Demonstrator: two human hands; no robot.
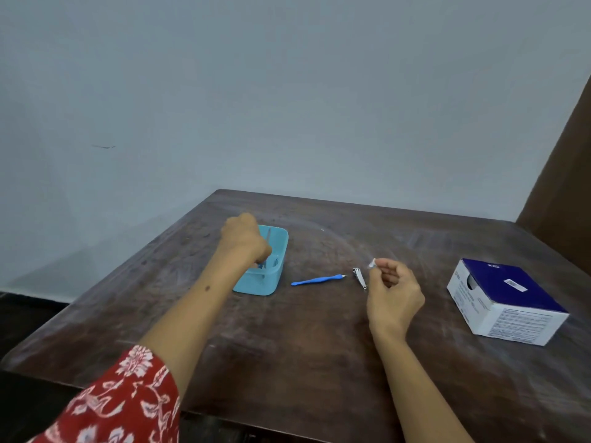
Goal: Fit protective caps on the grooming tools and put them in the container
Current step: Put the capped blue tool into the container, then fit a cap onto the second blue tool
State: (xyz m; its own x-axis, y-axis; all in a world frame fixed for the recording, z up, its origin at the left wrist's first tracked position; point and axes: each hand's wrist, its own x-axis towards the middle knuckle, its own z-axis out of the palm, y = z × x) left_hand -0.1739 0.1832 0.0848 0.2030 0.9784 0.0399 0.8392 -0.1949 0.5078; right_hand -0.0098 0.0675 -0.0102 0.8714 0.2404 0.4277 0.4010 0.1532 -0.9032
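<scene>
A light blue plastic container [274,276] stands on the dark wooden table [287,346]. My left hand [244,239] hovers over its left side, fingers curled round a thin tool whose tip points into the container; the tool is mostly hidden. To the container's right lies a blue-handled cuticle tool [316,279] with a bare metal tip. A small metal nail clipper [359,278] lies just beyond that tip. My right hand [395,295] is raised beside the clipper and pinches a small clear cap [372,263] between thumb and forefinger.
A blue and white cardboard box [508,302] sits at the table's right side. A pale wall runs behind the table, and a brown panel stands at the far right. The table's front edge is close to me.
</scene>
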